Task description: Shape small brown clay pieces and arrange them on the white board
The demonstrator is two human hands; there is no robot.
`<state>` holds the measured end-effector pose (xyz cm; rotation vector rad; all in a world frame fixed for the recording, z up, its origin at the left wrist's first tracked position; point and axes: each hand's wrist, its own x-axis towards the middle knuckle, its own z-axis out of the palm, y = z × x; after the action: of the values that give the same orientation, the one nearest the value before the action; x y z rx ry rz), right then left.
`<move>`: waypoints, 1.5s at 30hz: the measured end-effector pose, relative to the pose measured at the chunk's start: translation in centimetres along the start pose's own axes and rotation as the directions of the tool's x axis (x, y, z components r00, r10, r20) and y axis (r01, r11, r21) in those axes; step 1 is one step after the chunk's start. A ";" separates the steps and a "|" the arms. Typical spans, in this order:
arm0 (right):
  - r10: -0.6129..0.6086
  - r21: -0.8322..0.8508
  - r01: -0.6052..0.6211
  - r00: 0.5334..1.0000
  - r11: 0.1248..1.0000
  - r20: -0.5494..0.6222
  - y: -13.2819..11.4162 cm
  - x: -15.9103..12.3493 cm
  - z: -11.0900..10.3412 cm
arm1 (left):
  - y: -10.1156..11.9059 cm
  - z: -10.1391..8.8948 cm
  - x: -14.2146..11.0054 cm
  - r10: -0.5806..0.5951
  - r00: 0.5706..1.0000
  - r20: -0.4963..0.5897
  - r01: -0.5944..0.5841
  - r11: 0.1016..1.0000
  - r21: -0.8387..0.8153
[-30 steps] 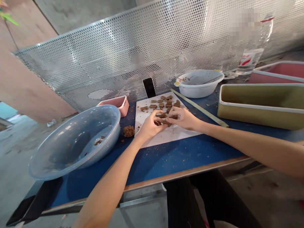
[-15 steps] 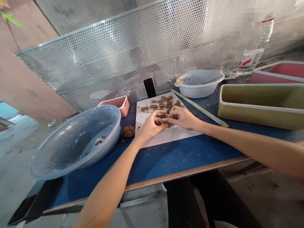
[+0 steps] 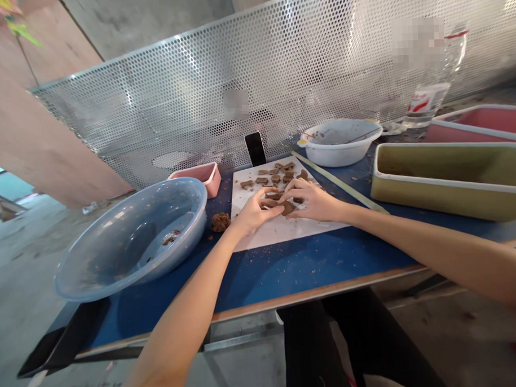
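A: Left hand?
B: Fingers arched, thumb tip against a flattish brown piece
A: Right hand?
B: Curled narrow at the piece's other side; the two hold it between them, over the white board
A: Round about?
B: Small brown chunks scattered across the board's far half; rough brown lump on the blue worktop, just left of the board, near the blue basin
A: Farther off?
B: Pale strip along the board's right side; phone upright, leaning slightly, beyond the far edge
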<state>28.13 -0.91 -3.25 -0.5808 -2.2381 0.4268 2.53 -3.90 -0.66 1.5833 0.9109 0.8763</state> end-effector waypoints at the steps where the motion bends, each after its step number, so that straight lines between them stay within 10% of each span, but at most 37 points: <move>1: 0.006 -0.023 -0.006 1.000 1.000 -0.019 -0.2 0.0 0.1 | 0.0 0.2 0.0 0.000 1.000 -0.019 0.000 1.000 -0.017; 39: 0.054 -0.141 -0.060 0.997 0.988 -0.046 -0.6 -0.3 0.5 | -0.8 0.0 0.6 -0.049 0.985 -0.166 0.018 0.983 -0.185; 45: 0.089 -0.213 -0.138 0.971 0.967 -0.223 -2.0 -0.5 1.2 | -0.9 0.9 0.8 -0.076 0.987 -0.143 0.025 0.945 -0.327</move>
<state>27.02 -2.96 -3.40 -0.8380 -2.0668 0.1559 3.56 -3.46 -1.67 1.2164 0.8602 1.0646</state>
